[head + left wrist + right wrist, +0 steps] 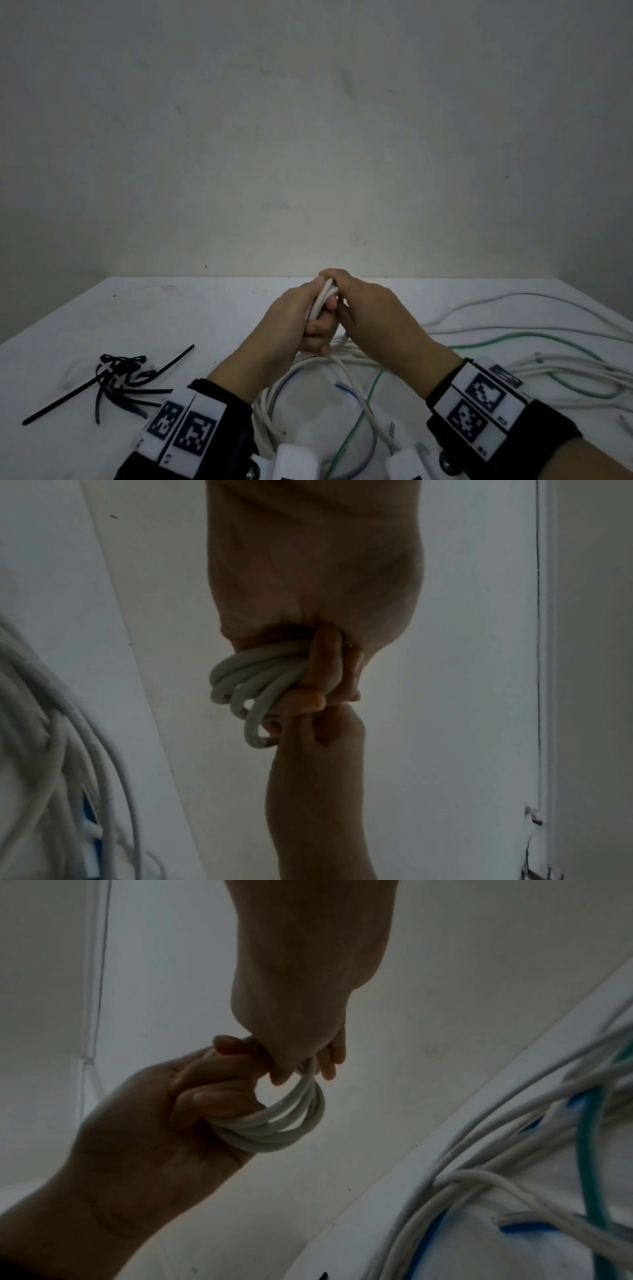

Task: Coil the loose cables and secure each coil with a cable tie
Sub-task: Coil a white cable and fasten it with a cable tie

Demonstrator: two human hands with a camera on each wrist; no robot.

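Here a small coil of white cable (274,1123) is held up above the surface (102,318), between both hands and near the middle of the view. The left hand (284,329) is wrapped around one side of the coil, its fingers (219,1099) curled over the bunched turns, as seen from the right wrist. The right hand (373,318) is clenched on the opposite side, with a loop of the same cable pinched under its fingers (325,664). From the coil a free length of white cable (356,390) runs down to the surface, where it lies among other loose cables, a green cable (513,339) among them. The step in hand is judged to be winding, with tying not yet begun. To do it well, the turns should be kept the same size and laid side by side rather than crossed, and the free length should be fed in without twist. The left grip should be kept firm while each new turn is added, so that the finished turns are not sprung open. The black cable ties (123,380) lie well apart to the left; one hand will have to be freed to fetch one, so the coil must first be pinned securely in the other.
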